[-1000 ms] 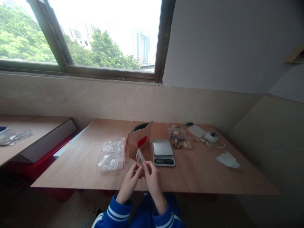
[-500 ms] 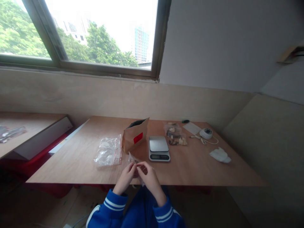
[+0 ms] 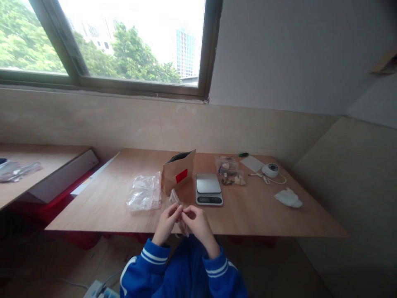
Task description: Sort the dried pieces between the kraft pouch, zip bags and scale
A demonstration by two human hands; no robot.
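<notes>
Over the table's front edge, my left hand (image 3: 168,221) and my right hand (image 3: 197,222) pinch a small clear plastic bag (image 3: 174,198) between thumbs and fingers. What the bag contains is largely hidden by my fingers. Just beyond the hands stands an open-topped brown paper pouch (image 3: 175,178) with a red label. A kitchen scale (image 3: 209,189) with a bare metal plate sits to the right of the pouch. Flat clear zip bags (image 3: 144,192) lie to its left.
Filled zip bags (image 3: 232,177) lie right of the scale. Behind them are a green-handled tool (image 3: 243,155) and a white sheet (image 3: 252,164). A white dome camera (image 3: 270,170) with its cable and a crumpled white wrapper (image 3: 288,198) are at the right. Another table (image 3: 58,161) stands left.
My view has shifted slightly, so the table appears a little higher. Both hands stay together on the small bag, with the fingertips closer together and the bag turned slightly.
</notes>
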